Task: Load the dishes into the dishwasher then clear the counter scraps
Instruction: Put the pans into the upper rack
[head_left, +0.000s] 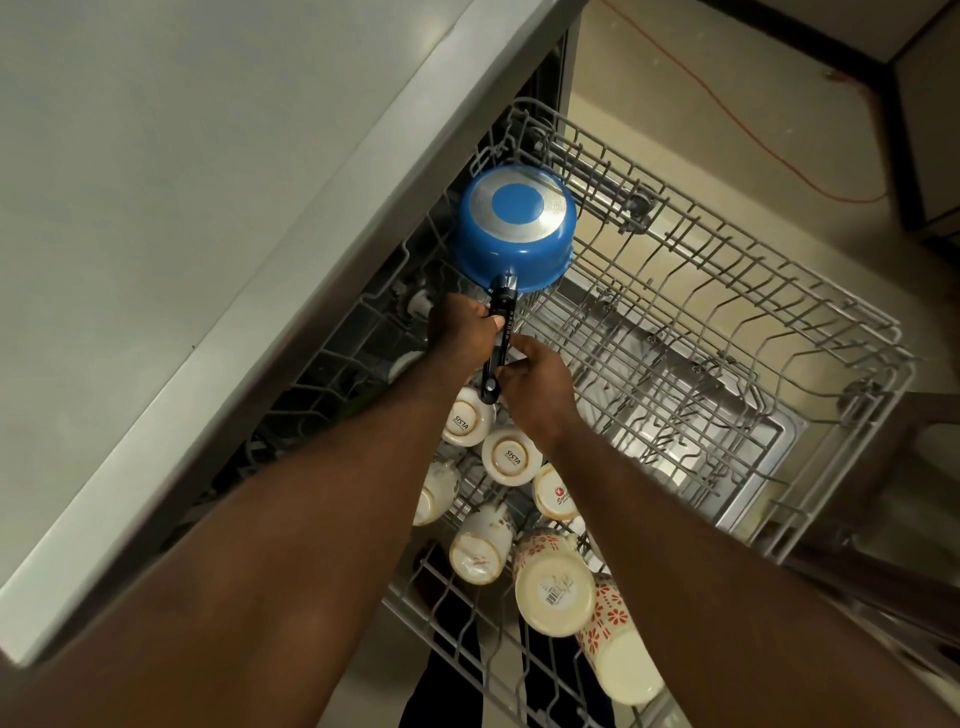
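The upturned pan hides its inside. The left hand and right hand cover part of its handle. The forearms hide parts of several cups. Toward 6 o'clock the rack is cut off by the bottom edge. Print on the barcode label is too small to read.

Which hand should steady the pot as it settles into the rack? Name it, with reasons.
Left. The left hand has its grip round the handle right beside the upturned blue pot, so it likely steers best. The right hand holds only the handle's far end, above the cups.
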